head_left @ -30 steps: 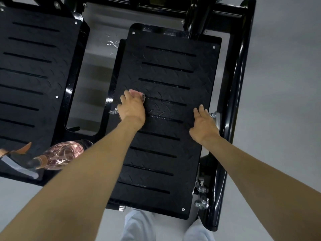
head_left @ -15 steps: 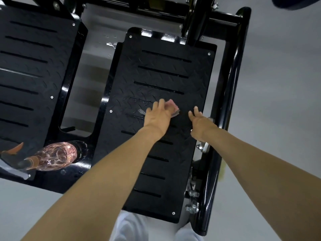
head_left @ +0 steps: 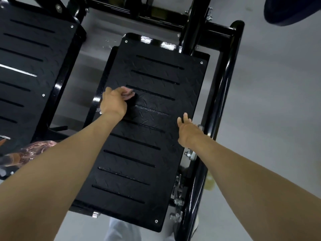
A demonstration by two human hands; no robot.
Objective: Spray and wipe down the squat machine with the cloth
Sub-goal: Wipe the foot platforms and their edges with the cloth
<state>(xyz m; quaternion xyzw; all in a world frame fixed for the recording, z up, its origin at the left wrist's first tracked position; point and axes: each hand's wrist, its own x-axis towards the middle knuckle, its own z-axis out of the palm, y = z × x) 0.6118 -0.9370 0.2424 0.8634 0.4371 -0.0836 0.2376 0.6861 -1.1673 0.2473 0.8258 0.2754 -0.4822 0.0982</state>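
The squat machine's right black footplate (head_left: 152, 153) fills the middle of the head view, ribbed with slots. My left hand (head_left: 113, 103) grips a small pink cloth (head_left: 128, 93) and presses it on the plate near its left edge; most of the cloth is hidden under my fingers. My right hand (head_left: 187, 131) rests on the plate's right edge with fingers straight, holding nothing. A pink translucent spray bottle (head_left: 33, 151) lies on the left footplate (head_left: 26, 66), partly hidden behind my left forearm.
A thick black frame tube (head_left: 224, 94) runs along the right side of the plate, with bolts (head_left: 178, 202) at its lower end. Grey floor (head_left: 278, 101) lies to the right. A dark round weight (head_left: 293, 9) shows at the top right corner.
My left hand swept the cloth from the plate's left side to its middle and now back to the left edge. My right hand stayed at the plate's right edge.
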